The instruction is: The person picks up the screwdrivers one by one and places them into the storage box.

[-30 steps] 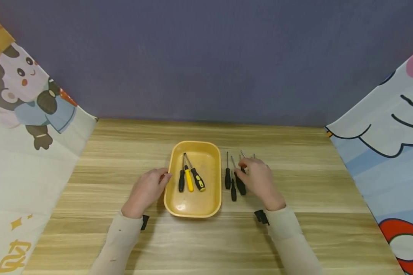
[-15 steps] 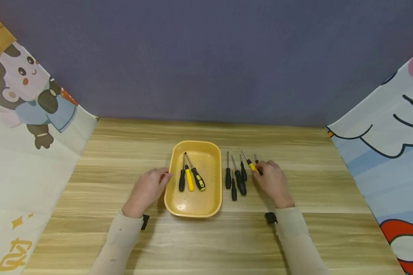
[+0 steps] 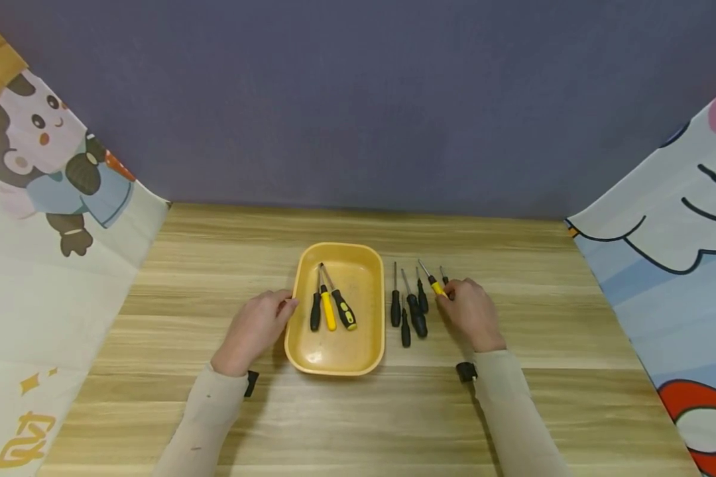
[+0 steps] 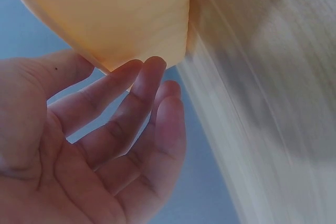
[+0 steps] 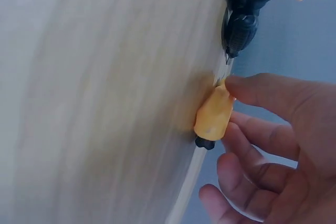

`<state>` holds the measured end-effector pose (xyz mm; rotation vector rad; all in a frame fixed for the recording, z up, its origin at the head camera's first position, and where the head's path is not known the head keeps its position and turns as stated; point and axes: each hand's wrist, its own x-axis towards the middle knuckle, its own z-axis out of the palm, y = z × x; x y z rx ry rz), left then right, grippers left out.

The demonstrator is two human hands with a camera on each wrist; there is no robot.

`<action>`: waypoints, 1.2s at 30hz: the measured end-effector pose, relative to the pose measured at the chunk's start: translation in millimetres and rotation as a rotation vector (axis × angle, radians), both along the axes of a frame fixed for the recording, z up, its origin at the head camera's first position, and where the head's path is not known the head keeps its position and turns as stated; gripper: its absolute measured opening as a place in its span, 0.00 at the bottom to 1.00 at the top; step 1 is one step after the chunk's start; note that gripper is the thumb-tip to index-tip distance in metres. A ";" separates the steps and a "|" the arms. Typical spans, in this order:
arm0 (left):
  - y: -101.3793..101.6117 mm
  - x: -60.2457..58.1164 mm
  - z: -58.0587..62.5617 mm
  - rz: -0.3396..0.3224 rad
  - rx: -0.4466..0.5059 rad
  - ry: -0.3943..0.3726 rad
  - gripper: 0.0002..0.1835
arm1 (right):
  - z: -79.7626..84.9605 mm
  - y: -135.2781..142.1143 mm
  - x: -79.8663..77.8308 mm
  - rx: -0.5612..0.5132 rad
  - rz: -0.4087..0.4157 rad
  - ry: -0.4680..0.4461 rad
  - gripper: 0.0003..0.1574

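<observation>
In the head view my left hand holds the left rim of a yellow plastic tray. The left wrist view has the thumb at the tray's rim and the fingers against its outer wall. Three screwdrivers lie inside: a black one, a yellow one and a black-and-yellow one. My right hand pinches a yellow-handled screwdriver with thumb and index finger, its shaft pointing away to the left. In the right wrist view the yellow handle shows a black end; the other fingers curl loosely below.
Several black-handled screwdrivers lie between tray and right hand, among them a thick one and a short one. Another dark screwdriver is partly hidden by the right hand. The wooden table meets a dark blue backdrop.
My right hand has shifted right, uncovering the black screwdrivers and part of the yellow handle, and has stayed nearly still since half a second ago. The left hand keeps its place on the tray.
</observation>
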<state>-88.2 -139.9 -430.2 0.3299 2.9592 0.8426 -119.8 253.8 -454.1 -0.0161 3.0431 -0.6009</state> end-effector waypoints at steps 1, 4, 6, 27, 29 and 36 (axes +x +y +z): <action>-0.1 -0.1 -0.1 -0.001 -0.001 0.000 0.17 | 0.1 -0.3 -1.1 0.003 -0.004 -0.013 0.16; -0.3 -0.2 -0.4 -0.004 -0.003 0.005 0.17 | 0.7 -0.9 -3.2 -0.014 -0.020 -0.050 0.15; -0.5 -0.2 -0.6 -0.005 -0.002 0.009 0.16 | 1.1 -1.8 -3.8 -0.041 -0.035 -0.074 0.15; 1.0 0.2 1.5 0.001 -0.010 -0.001 0.16 | 32.8 -35.7 -0.7 -0.313 0.033 0.082 0.13; 1.0 0.2 1.7 0.003 -0.009 -0.005 0.16 | 37.4 -42.4 -1.0 -0.316 0.043 0.081 0.14; 1.2 -0.1 1.9 0.006 -0.012 -0.009 0.16 | 53.7 -68.3 -6.4 -0.349 0.098 0.088 0.13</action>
